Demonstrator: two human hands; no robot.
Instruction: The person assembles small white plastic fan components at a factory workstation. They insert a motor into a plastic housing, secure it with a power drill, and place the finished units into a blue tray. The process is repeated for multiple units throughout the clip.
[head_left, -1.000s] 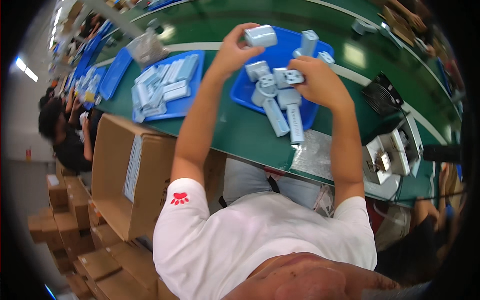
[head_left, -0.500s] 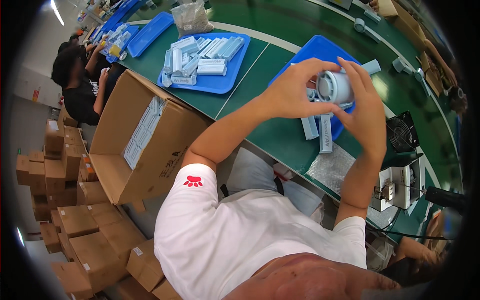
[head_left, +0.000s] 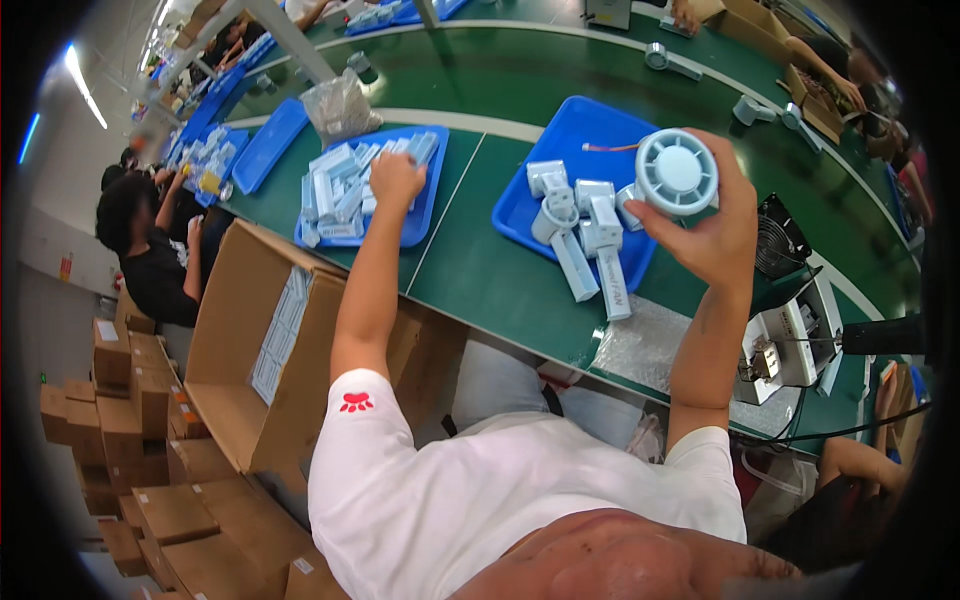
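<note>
My right hand grips a round light-blue fan head with a spoked grille, holding it up over the right side of a blue tray. A thin wire runs out to the left of the fan head. In that tray lie several light-blue fan bodies with handles, some jutting over its near edge. My left hand reaches down into another blue tray, its fingers curled among light-blue handle casings. The fingertips are partly hidden, so what they pinch is unclear.
An open cardboard box of light-blue parts stands left of the table edge. A clear bag sits behind the left tray. Bubble wrap and a small white machine lie to the right. A co-worker sits at far left.
My left hand has let go of the fan head and moved left to the tray of casings. My right hand alone holds the fan head, its grille turned toward me. The view has shifted.
</note>
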